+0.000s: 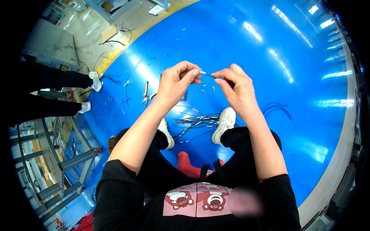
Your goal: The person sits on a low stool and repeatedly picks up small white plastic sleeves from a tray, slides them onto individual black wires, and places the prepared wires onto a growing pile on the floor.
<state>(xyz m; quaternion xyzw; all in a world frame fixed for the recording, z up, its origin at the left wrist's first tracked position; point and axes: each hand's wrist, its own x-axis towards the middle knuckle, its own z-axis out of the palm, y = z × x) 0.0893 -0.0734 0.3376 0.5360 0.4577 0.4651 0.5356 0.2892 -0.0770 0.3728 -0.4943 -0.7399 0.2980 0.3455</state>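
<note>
A thin black wire point(209, 74) spans the gap between the two hands, above the floor and over a loose bundle of wires point(198, 122). A short white sleeve point(202, 72) sits around it, just beside the left fingertips. The wire looks slim and flexible; the sleeve is smooth and tubular. Below, the blue floor point(304, 107) is glossy, streaked with reflections. The bundle, black with white bands, fans out between two pale shoes point(225, 125), and pliers point(145, 93) with orange-tan handles lie open to its upper left. The left hand point(175, 81) is closed in a pinch at the sleeved end; the right hand point(239, 86) grips the wire's other side between thumb and fingers, the remaining fingers curled.
</note>
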